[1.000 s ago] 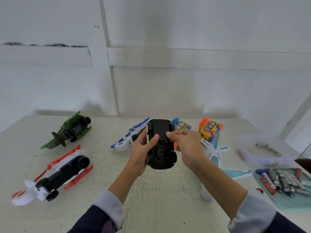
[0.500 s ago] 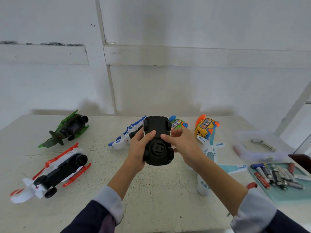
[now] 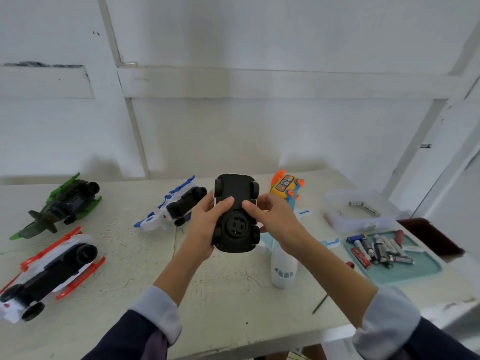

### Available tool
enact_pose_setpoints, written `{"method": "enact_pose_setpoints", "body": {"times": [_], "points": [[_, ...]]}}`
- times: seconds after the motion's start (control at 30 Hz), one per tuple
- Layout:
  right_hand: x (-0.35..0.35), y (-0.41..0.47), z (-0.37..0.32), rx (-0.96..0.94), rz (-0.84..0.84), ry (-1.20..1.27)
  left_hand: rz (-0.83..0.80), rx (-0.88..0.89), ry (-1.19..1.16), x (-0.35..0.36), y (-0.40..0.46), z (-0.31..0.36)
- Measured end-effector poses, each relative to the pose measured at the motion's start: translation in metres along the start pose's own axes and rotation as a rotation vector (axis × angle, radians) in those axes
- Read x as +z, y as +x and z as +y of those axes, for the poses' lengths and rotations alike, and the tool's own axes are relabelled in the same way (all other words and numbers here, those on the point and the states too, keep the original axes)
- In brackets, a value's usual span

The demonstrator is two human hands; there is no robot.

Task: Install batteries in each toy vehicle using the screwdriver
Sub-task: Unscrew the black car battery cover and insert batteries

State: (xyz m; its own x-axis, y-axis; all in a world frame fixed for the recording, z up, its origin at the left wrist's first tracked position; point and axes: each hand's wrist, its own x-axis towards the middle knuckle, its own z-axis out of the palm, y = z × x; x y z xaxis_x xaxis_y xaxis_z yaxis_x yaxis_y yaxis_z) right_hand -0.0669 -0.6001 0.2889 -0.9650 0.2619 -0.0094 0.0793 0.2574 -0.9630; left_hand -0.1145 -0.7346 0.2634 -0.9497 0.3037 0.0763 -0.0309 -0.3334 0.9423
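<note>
Two hands hold one black toy car (image 3: 235, 213) up over the table (image 3: 220, 294), underside twd the camera, 4 wheels showing, a round hub w/ cross pattern on the lower half. Left hand (image 3: 205, 229) curls round the car's left side, thumb laid across the underside near mid-body. Right hand (image 3: 272, 219) curls round the right side, thumb pressing the underside just beside the left thumb; its fingers are behind the body, mostly hidden. Both grips closed on the car, none spread.

Other toys lie on the table. Green plane (image 3: 61, 205) far left at the back, belly up. Red/white plane (image 3: 49, 271) nearer on the left, belly up, black base showing. Blue/white plane (image 3: 170, 206) just left of the car, partly behind the left hand. Yellow/orange bus (image 3: 285, 187) behind the right hand. Light-blue/white plane (image 3: 283, 268) lies under the right forearm, nose twd the camera, mostly covered.

Right side: teal tray (image 3: 405, 268) w/ a heap of batteries (image 3: 379, 249), approx a dozen, mixed colours. Behind it a clear box (image 3: 363, 211) w/ a couple of small items, too blurred to name. A thin dark shaft, prob. the screwdriver (image 3: 320, 304), lies on the table near the front edge, beside the right forearm; a red bit shows near the tray. Can't tell if they join.
</note>
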Motion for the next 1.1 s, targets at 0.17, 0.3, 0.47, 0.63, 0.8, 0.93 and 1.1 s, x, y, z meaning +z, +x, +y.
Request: {"method": "enact_pose_setpoints", "body": {"times": [0.17, 0.3, 0.47, 0.63, 0.8, 0.93, 1.1], "points": [[-0.075, -0.003, 0.002, -0.087, 0.003, -0.135, -0.027, 0.027, 0.033, 0.037, 0.000, -0.002], [-0.138, -0.014, 0.017, -0.108, -0.138, -0.388, -0.005, 0.006, 0.003, 0.065, 0.001, -0.011], [-0.162, -0.024, 0.053, -0.023, -0.240, -0.548, 0.045, -0.036, -0.036, 0.089, -0.001, -0.024], [-0.164, -0.020, 0.079, -0.014, -0.226, -0.536, 0.138, -0.081, -0.015, 0.094, 0.001, -0.032], [-0.173, -0.008, 0.088, -0.033, -0.154, -0.545, 0.208, -0.106, 0.003, 0.093, 0.005, -0.033], [-0.181, 0.007, 0.086, -0.093, -0.114, -0.635, 0.204, -0.094, 0.016, 0.095, 0.007, -0.033], [-0.186, 0.023, 0.087, -0.145, -0.145, -0.748, 0.226, -0.089, -0.013, 0.099, 0.012, -0.033]]}}
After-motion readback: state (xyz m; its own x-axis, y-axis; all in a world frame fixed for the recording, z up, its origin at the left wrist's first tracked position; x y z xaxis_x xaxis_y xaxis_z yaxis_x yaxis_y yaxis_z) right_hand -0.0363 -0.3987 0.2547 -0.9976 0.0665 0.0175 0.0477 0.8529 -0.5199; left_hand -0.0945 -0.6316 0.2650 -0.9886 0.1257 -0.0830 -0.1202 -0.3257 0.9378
